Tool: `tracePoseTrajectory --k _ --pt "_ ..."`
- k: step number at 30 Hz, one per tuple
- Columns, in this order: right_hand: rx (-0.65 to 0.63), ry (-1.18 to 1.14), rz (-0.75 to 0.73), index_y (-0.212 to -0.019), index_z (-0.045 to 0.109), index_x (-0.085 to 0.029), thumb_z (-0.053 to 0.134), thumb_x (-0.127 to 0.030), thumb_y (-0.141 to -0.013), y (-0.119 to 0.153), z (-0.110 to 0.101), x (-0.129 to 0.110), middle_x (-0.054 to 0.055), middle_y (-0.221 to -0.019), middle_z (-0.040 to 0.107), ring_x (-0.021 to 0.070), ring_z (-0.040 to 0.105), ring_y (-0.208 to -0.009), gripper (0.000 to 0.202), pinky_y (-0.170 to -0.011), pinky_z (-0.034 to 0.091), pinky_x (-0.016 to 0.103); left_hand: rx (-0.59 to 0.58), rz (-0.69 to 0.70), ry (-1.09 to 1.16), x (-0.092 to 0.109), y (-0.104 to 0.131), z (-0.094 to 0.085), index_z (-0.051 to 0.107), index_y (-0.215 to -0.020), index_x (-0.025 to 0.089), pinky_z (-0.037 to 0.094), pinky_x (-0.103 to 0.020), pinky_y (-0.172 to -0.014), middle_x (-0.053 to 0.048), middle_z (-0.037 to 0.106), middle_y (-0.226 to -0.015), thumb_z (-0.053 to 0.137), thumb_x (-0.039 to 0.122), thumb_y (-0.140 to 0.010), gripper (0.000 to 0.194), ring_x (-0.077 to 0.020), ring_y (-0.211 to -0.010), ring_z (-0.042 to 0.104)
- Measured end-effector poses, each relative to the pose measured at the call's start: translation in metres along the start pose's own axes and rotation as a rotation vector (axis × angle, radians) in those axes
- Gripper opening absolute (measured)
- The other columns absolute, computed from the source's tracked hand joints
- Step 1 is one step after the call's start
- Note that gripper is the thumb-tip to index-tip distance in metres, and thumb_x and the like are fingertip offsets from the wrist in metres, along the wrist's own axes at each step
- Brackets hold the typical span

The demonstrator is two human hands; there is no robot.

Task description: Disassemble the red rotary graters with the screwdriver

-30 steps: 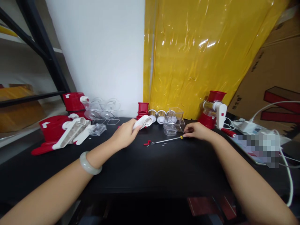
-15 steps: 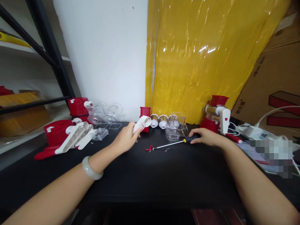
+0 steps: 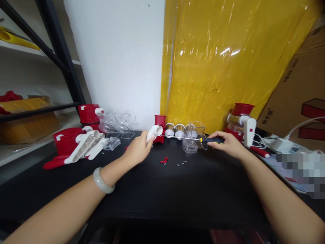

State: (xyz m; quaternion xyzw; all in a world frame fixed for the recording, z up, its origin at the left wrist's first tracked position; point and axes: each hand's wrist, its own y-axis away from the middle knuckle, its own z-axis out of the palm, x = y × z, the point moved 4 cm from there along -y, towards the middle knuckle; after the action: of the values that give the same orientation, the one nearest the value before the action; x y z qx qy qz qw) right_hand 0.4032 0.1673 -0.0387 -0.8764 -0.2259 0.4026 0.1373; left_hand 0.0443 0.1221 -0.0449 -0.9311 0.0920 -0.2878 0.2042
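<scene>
My left hand (image 3: 139, 146) is closed around a white plastic crank handle (image 3: 154, 132), its round open socket turned to the right. In my right hand (image 3: 226, 145) is a screwdriver (image 3: 210, 140) with a black and yellow grip. Its shaft lies nearly level, and the tip is close to the socket of the handle; whether they touch I cannot tell. On the black table below lie small red plastic pieces (image 3: 164, 160) and several tiny screws (image 3: 183, 163).
Behind my hands stand a red part (image 3: 160, 119), metal grater drums (image 3: 179, 130) and a clear plastic housing (image 3: 194, 132). Red and white grinder parts (image 3: 68, 140) sit at left beside clear pieces (image 3: 111, 143). An assembled grinder (image 3: 241, 120), cables and a tablet (image 3: 286, 173) are at right.
My right hand has lifted the screwdriver from the screws on the table up to the white crank handle. The left hand keeps its hold; the view has shifted slightly.
</scene>
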Motion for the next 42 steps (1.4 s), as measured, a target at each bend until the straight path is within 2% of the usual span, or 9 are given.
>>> tracePoseTrajectory --k 5,9,13,17,23,32,38,42 --pt "0.000 0.019 -0.018 -0.085 0.069 -0.018 0.076 -0.054 -0.065 -0.001 0.001 0.002 0.006 -0.082 0.072 0.0212 0.065 -0.071 0.042 -0.068 0.050 0.032 0.084 -0.017 0.055 -0.010 -0.003 0.005 0.044 -0.098 0.019 0.044 -0.032 -0.062 -0.007 0.065 -0.082 0.047 0.042 -0.088 0.025 -0.0227 -0.067 0.063" --pt "-0.013 0.028 -0.019 -0.084 0.069 -0.018 0.075 -0.056 -0.064 0.001 0.005 -0.003 0.006 -0.080 0.072 0.0213 0.065 -0.069 0.043 -0.066 0.050 0.032 0.155 -0.004 0.136 -0.008 -0.003 0.006 0.043 -0.097 0.021 0.046 -0.032 -0.068 -0.003 0.066 -0.086 0.063 0.046 -0.078 0.036 -0.0234 -0.080 0.064" --pt "-0.027 0.042 -0.023 -0.083 0.068 -0.018 0.075 -0.056 -0.064 0.001 0.009 -0.007 0.006 -0.081 0.071 0.0212 0.065 -0.069 0.043 -0.067 0.050 0.032 0.101 0.044 0.226 0.001 0.001 0.006 0.046 -0.102 0.023 0.047 -0.032 -0.076 0.000 0.071 -0.091 0.072 0.042 -0.072 0.044 -0.0227 -0.089 0.066" --pt "-0.045 0.038 -0.043 -0.084 0.069 -0.018 0.075 -0.055 -0.066 0.001 0.010 -0.005 0.006 -0.082 0.071 0.0216 0.065 -0.072 0.042 -0.070 0.051 0.033 0.050 0.059 0.196 0.005 0.002 0.007 0.051 -0.103 0.024 0.046 -0.031 -0.074 0.001 0.072 -0.089 0.071 0.035 -0.074 0.036 -0.0211 -0.085 0.067" --pt "-0.094 0.042 -0.020 -0.086 0.069 -0.018 0.074 -0.052 -0.067 0.002 0.013 -0.007 0.005 -0.083 0.071 0.0205 0.064 -0.072 0.039 -0.069 0.050 0.032 0.021 0.094 0.195 0.006 0.002 0.009 0.053 -0.107 0.024 0.047 -0.030 -0.076 0.002 0.073 -0.088 0.069 0.031 -0.076 0.035 -0.0204 -0.085 0.068" --pt "-0.148 0.071 -0.008 -0.085 0.070 -0.018 0.075 -0.051 -0.066 0.002 0.006 -0.003 0.005 -0.082 0.070 0.0199 0.063 -0.071 0.039 -0.068 0.048 0.031 -0.085 0.138 -0.059 0.001 0.001 0.014 0.055 -0.110 0.025 0.046 -0.032 -0.072 -0.004 0.071 -0.096 0.067 0.035 -0.077 0.037 -0.0266 -0.088 0.067" --pt "-0.139 0.113 0.026 -0.083 0.070 -0.018 0.074 -0.053 -0.066 0.001 0.005 0.002 0.004 -0.077 0.069 0.0191 0.061 -0.066 0.039 -0.062 0.045 0.029 -0.313 0.256 -0.098 0.008 0.008 0.027 0.058 -0.110 0.026 0.044 -0.029 -0.067 -0.003 0.069 -0.092 0.064 0.035 -0.077 0.035 -0.0259 -0.085 0.066" --pt "-0.135 0.112 0.002 -0.080 0.070 -0.018 0.075 -0.052 -0.065 0.001 0.009 0.000 0.003 -0.078 0.069 0.0201 0.062 -0.071 0.037 -0.068 0.046 0.030 -0.290 0.274 -0.087 0.013 0.010 0.032 0.058 -0.112 0.024 0.044 -0.030 -0.069 -0.005 0.069 -0.093 0.062 0.033 -0.079 0.034 -0.0246 -0.084 0.065"
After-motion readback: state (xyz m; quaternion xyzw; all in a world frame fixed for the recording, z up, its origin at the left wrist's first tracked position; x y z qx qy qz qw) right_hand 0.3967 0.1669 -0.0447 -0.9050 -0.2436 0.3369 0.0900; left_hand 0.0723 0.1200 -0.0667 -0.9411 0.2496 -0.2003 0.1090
